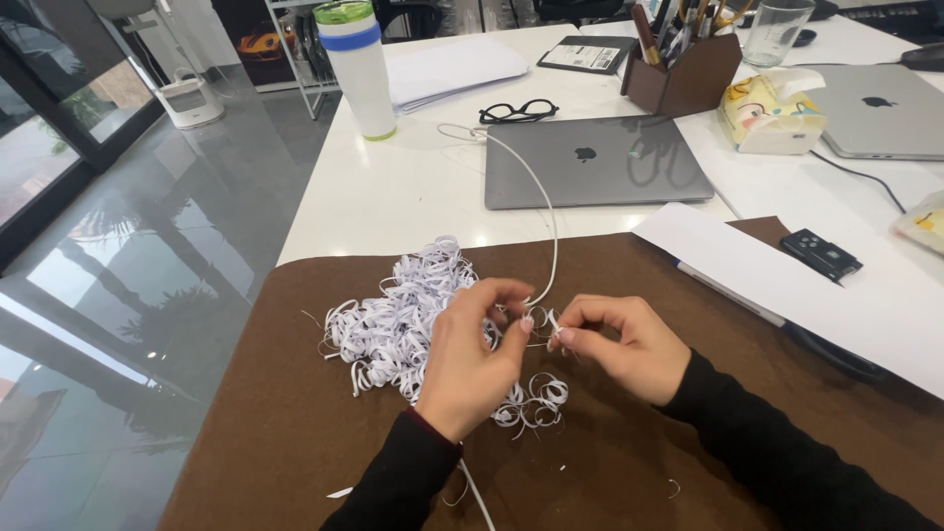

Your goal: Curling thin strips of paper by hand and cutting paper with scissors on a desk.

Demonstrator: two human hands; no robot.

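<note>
A white table (393,197) fills the upper right, with a brown mat (295,413) over its near edge and a white shelf frame (300,59) behind its far-left corner. Left of it lies a glossy grey tile floor (147,246) mirroring daylight and plants. Dark-framed glass doors (49,118) line the far-left side, a small white appliance (189,98) standing beside them.

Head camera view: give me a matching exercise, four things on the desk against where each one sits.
Things:
1. paper strips
2. glasses
3. tumbler
4. tissue box

Places:
A. right of the pen holder
B. on the brown mat, by the left hand
C. behind the closed grey laptop
D. far left of the white table

Pairs: 1-B, 2-C, 3-D, 4-A
</note>
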